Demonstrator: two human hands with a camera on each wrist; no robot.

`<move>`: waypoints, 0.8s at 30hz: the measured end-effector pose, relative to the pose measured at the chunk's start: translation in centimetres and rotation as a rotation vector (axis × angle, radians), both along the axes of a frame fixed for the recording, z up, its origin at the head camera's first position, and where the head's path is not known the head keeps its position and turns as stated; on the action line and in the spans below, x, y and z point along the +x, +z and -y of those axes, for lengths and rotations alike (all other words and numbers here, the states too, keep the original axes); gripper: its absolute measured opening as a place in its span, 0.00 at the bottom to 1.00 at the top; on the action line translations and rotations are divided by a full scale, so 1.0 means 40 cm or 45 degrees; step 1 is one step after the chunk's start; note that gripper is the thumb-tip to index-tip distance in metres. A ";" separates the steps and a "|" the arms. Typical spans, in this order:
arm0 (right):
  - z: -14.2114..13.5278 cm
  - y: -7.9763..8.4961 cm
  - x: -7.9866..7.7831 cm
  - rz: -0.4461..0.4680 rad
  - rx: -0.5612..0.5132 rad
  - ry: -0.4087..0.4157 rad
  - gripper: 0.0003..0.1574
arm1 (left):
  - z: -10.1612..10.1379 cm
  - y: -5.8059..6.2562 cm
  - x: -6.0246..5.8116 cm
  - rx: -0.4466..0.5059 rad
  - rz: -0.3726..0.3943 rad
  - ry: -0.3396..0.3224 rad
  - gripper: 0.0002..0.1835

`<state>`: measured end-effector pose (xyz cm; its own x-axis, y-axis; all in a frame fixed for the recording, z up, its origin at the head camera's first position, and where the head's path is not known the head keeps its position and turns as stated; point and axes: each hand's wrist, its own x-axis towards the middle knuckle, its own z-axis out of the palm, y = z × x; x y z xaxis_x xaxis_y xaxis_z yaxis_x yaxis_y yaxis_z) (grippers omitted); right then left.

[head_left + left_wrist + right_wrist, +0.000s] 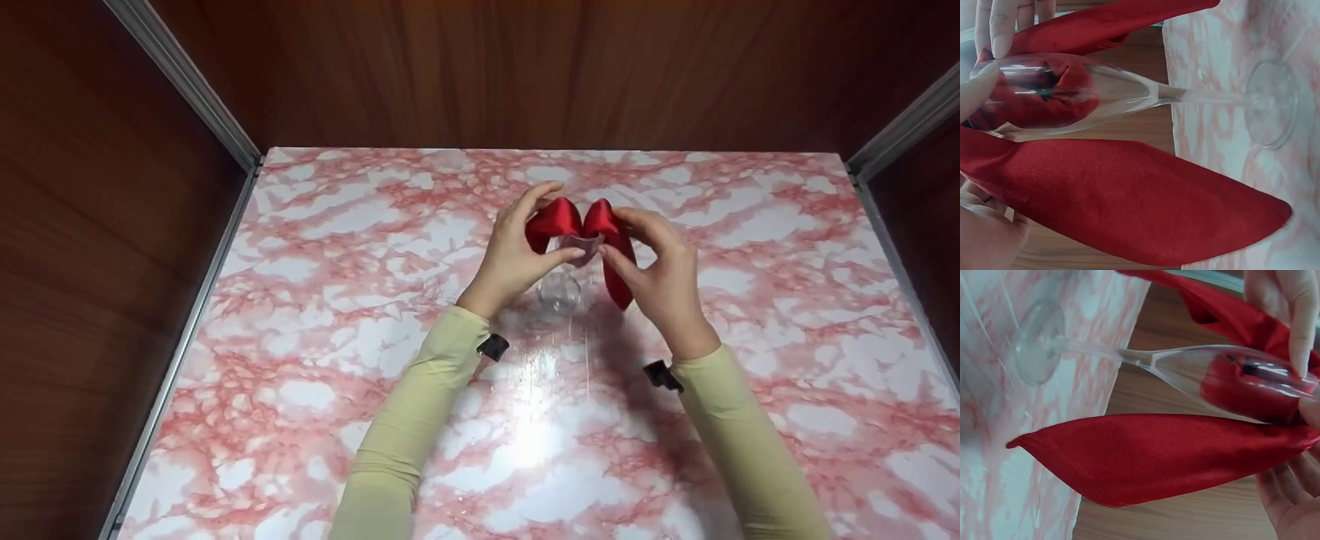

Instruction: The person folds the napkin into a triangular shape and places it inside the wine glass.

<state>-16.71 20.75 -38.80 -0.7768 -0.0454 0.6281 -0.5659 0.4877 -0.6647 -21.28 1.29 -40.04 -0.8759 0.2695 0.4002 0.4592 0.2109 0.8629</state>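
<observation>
Clear stemmed wine glass [564, 281] stands upright on pink-and-white marbled tabletop [315, 315], near centre. Folded red satin napkin [553, 219] sits in its mouth, two rounded lobes up, one pointed tail hanging down the right side. Left hand [517, 251] and right hand [660, 270] pinch the napkin at the rim from either side. Pale yellow-green sleeves [420, 405] on both arms. Dark wood-grain panels [105, 225] surround the table.

Clear glossy glass [1100, 95] – satiny red cloth napkin [1129, 197] – glossy pink marble-look tabletop [300, 300].
</observation>
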 end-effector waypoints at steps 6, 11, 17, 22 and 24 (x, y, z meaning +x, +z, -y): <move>-0.017 -0.012 -0.045 0.050 0.022 0.003 0.26 | -0.004 0.004 -0.027 -0.016 -0.030 0.041 0.44; -0.021 0.000 -0.066 0.083 0.068 -0.011 0.26 | -0.010 0.001 -0.045 0.001 -0.022 0.076 0.44; -0.025 0.000 -0.077 0.091 0.059 -0.002 0.27 | -0.012 0.002 -0.055 0.065 0.020 0.007 0.45; -0.030 -0.008 -0.078 0.072 0.074 -0.018 0.28 | -0.010 0.006 -0.055 0.034 -0.030 -0.042 0.44; -0.032 -0.013 -0.075 0.074 0.088 -0.033 0.29 | -0.007 0.005 -0.051 0.019 -0.023 -0.048 0.44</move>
